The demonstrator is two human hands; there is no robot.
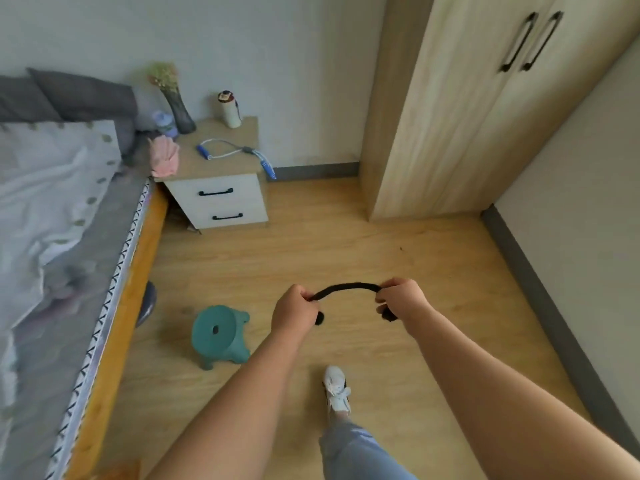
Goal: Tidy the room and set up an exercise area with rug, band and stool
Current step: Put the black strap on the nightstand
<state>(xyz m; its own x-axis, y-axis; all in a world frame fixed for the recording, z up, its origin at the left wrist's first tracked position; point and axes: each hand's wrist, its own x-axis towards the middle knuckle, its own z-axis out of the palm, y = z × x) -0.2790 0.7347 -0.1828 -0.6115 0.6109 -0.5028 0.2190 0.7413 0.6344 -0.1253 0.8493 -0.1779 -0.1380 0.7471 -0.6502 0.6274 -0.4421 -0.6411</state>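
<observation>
Got the teal stool (pixel 221 336) on the floor (pixel 346 230) near the bed (pixel 52 202), down and left of the left grip (pixel 294 311), so closer to that side. Clamped on the black band (pixel 346 289) at both ends: left grip fisted round one, right grip (pixel 401 299) curled round the other. Running side to side between them, arched up in the middle, held well above the floor. No rug in sight. Probably just needs lowering beside the stool, long axis kept crosswise.
</observation>
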